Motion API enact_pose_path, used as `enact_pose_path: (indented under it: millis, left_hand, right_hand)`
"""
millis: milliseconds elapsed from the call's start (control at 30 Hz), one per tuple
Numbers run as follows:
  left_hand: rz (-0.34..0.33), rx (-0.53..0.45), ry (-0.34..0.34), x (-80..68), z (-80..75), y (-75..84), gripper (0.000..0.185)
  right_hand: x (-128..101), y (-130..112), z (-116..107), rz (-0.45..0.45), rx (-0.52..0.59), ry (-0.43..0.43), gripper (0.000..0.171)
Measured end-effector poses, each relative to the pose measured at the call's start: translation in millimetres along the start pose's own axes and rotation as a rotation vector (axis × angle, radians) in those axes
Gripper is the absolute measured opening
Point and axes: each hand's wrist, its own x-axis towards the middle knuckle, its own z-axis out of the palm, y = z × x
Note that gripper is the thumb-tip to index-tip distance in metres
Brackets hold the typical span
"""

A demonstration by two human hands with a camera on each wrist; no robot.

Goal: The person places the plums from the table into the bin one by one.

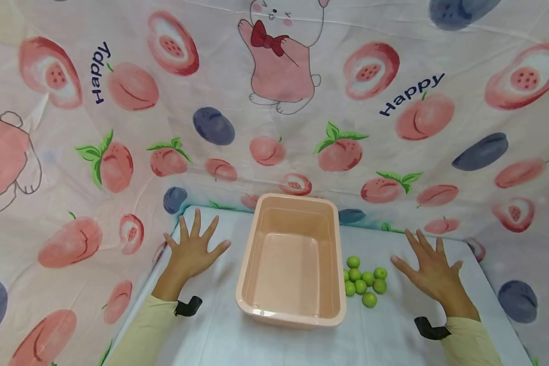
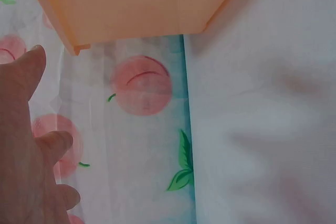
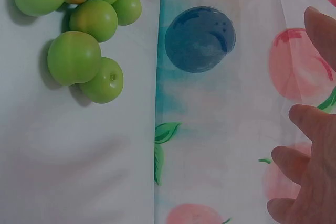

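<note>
Left hand, right hand splayed, empty; from the right, the nearer, fruit lies toward table's left edge.

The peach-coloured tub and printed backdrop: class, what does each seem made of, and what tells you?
Tub: likely moulded plastic, smooth with a slight gloss; small highlights show on its near rim.
Backdrop: thin fabric or plastic sheeting, I cannot tell which; faintly shiny, with visible creases.

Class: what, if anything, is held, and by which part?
Nothing is held: the left hand and right hand are spread, clear of the peach-coloured rectangular plastic tub and round green fruits.
</note>
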Motion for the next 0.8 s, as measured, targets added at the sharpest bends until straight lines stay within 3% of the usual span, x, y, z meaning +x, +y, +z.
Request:
enact_pose_path:
  millis: [800]
  left_hand:
    - [-0.017, 0.002, 0.015, -9.8, 5.5, -0.2, 0.092]
  right_hand:
    - [-5.4, 1.6, 3.2, -0.019, -0.010, 0.025, 0.098]
